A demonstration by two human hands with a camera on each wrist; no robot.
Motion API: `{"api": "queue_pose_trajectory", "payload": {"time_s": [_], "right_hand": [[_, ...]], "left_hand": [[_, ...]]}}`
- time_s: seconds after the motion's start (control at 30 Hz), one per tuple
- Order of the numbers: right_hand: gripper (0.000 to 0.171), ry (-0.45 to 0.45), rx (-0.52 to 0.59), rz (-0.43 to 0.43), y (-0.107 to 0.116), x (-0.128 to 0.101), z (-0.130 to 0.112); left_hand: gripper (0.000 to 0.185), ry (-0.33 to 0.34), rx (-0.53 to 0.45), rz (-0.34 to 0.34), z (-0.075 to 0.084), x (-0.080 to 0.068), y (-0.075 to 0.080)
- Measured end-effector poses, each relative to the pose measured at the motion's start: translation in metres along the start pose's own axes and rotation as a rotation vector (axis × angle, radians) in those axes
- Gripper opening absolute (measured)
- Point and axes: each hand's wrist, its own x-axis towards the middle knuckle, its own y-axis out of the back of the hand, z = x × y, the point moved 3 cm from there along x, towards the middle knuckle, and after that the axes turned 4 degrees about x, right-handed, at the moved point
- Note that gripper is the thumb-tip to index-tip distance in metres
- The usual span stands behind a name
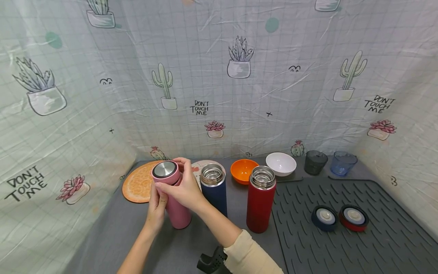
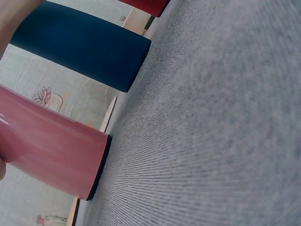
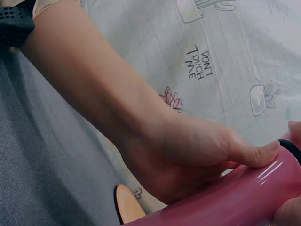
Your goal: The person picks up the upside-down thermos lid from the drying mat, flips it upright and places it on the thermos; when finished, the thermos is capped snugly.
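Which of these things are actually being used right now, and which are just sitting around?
In use: pink flask, its lid, left hand, right hand.

Lying about: blue flask, red flask, two loose lids, orange bowl, white bowl, two cups, orange mat.

The cactus-print backdrop cloth (image 1: 219,76) carries "DON'T TOUCH ME" in black hand lettering: at its centre, far left and far right. Nothing else is readable.

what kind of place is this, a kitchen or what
Probably a staged tabletop set rather than a real kitchen: a cactus-print cloth hung as backdrop, a grey ribbed mat, and bowls, cups and three flasks set out in rows.
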Motion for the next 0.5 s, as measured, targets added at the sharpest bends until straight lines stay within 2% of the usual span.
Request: {"api": "queue_pose_trajectory", "payload": {"time_s": [0.1,0.3,0.5], "right_hand": [[0.071,-0.007,-0.022,-0.015,0.0002,0.0007,0.0007],[0.058,0.039,0.036,-0.063,0.0011,0.0032,-0.0008],[0.062,-0.007,0.056,-0.05,-0.0001,0.0035,0.0001]], "left_hand": [[0.047,-0.003,0.004,0.004,0.0001,0.0004,-0.0003],[0.049,-0.018,0.003,0.01,-0.0001,0.0003,-0.0003],[0.049,-0.004,0.003,0.003,0.0007,-0.0005,0.0003]]}}
